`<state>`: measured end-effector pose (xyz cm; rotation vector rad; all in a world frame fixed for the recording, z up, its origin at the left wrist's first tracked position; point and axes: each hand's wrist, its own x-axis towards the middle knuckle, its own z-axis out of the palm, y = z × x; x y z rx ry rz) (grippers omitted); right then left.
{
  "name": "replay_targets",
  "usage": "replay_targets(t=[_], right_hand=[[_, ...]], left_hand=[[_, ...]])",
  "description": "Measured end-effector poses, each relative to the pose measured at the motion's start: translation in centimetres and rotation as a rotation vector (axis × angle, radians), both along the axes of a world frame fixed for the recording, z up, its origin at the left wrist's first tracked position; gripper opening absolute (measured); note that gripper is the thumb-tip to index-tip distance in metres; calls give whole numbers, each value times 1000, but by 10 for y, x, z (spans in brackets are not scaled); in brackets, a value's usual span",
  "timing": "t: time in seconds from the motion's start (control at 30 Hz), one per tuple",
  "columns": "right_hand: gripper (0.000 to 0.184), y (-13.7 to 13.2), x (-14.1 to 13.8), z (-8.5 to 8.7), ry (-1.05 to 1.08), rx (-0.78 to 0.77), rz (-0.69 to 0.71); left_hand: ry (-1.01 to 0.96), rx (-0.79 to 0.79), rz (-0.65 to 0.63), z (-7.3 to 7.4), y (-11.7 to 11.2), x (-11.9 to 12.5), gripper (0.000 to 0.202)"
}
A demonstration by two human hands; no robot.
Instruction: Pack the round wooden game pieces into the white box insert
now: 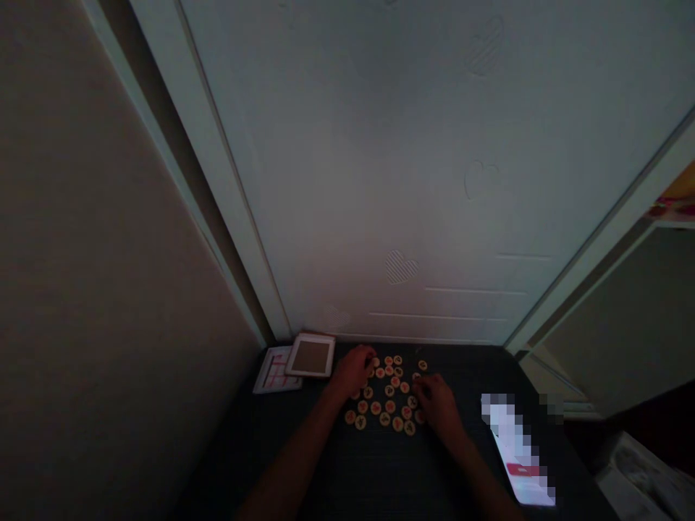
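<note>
Several round xiangqi pieces with red or dark characters lie loosely spread, face up, on the dark table. My left hand is at the back left of the spread, its fingers curled over the pieces there and covering some of them. Whether anything is between those fingers is hidden. At the right side, my right hand has its thumb and fingers drawn together at a xiangqi piece. In the dim light I cannot tell whether that piece is lifted off the table.
A white-framed box or lid rests partly over a white tray with red markings at the back left. A lit phone lies on the right of the dark table. The white panel with heart patterns rises behind.
</note>
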<state>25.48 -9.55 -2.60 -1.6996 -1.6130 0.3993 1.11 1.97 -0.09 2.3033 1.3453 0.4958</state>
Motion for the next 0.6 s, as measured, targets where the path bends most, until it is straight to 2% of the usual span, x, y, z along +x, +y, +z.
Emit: replay_targets(t=[0.2,0.43,0.6], right_hand=[[24,-7,3,-3,-86,43,-8],[32,-28,13,-10,-140,121,-71],[36,-44,7,-22,-182,173,-111]], left_hand=[[60,-34,-57,2,12,15,31],[37,-86,-38,-5,22,8,34],[26,-80,-56,-10,24,8,33]])
